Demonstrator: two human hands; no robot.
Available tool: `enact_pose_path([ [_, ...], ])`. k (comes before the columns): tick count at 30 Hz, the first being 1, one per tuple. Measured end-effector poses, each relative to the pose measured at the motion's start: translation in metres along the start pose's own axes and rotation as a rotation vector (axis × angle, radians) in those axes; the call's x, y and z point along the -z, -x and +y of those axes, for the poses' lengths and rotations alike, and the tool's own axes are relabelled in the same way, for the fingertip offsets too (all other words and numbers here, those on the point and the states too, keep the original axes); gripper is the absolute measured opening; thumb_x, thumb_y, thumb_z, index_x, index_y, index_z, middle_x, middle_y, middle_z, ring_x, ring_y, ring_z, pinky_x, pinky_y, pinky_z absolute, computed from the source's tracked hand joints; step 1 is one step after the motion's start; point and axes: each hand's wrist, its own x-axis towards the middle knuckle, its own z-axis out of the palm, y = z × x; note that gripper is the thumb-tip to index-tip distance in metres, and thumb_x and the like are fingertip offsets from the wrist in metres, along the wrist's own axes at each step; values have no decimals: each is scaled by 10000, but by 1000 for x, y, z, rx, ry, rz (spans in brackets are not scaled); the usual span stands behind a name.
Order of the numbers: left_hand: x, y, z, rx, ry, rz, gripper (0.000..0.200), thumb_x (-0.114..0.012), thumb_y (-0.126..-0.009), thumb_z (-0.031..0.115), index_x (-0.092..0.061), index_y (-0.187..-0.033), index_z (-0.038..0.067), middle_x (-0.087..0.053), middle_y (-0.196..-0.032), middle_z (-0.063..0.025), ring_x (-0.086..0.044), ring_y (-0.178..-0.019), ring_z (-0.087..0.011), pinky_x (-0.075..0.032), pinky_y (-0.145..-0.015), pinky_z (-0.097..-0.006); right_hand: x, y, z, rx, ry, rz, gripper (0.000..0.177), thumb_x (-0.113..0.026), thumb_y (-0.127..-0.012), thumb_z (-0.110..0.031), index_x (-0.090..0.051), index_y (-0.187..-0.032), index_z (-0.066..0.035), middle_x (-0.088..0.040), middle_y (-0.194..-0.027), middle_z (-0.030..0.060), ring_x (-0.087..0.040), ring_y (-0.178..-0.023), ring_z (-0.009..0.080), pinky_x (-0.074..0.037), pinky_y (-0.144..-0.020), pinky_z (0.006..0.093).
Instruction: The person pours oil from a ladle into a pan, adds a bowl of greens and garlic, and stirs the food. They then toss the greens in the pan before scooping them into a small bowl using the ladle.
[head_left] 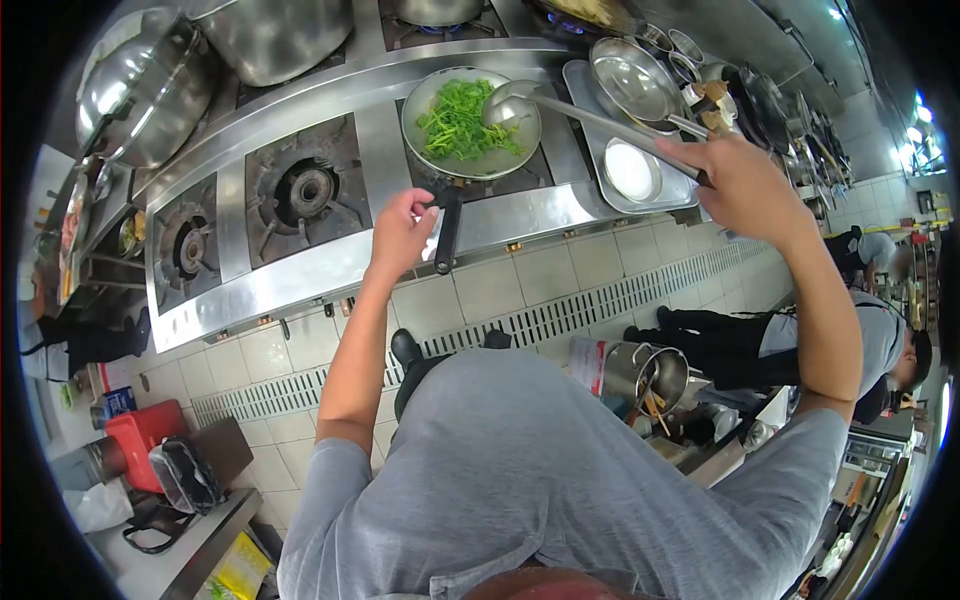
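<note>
Right hand wrapped round ladle; left hand half-curled beside pan handle — can't tell if gripping. Hard ladle push might skid unsteadied pan — greens spilling.

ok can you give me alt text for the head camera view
A person's right hand holds a ladle over a pan of leafy greens on a steel stove, while the left hand is beside the pan's black handle. To the right, a tray holds a round container of something white.

Shiny metal ladle, glossy metal stove
</note>
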Motion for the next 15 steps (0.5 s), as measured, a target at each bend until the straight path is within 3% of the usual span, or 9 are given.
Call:
enact_pose_path([
  [4,-18,-48,21,-185,-194,-63,108,-700,-852,153,-680,-931,83,-652,-861,-96,-666,-844,-280,-533,-750,-405,-23,12,16,-121,-443,12,648,-632,-745,56,-612,-1375,-93,-670,-824,175,-641,-711,277,-511,-729,363],
  [7,-57,-111,24,-224,-211,-117,102,-714,-831,172,-702,-885,87,-702,-878,-100,-685,-849,-290,-539,-747,-413,-56,26,25,-136,-669,97,700,-615,-748,118,-580,-1419,-82,-606,-809,4,-510,-626,62,-438,-588,256],
  [10,-104,-160,28,-168,-326,-200,93,-720,-806,160,-731,-872,96,-728,-889,-94,-703,-871,-273,-548,-766,-397,-73,46,27,-341,-871,78,659,-662,-750,52,-602,-1391,-90,-562,-688,57,-517,-596,74,-420,-574,287],
  [11,-116,-173,28,-144,-384,-227,92,-717,-799,154,-741,-873,105,-737,-903,-93,-708,-888,-274,-552,-778,-398,-81,55,29,-379,-979,95,661,-673,-756,59,-598,-1399,-75,-518,-702,6,-461,-550,36,-371,-515,252],
  [15,-157,-213,14,-23,-501,-387,176,-672,-796,136,-781,-933,153,-750,-954,-109,-710,-914,-285,-552,-815,-401,-98,84,33,-444,-1177,218,673,-668,-769,91,-584,-1418,-67,-492,-708,-39,-461,-551,28,-369,-501,222],
])
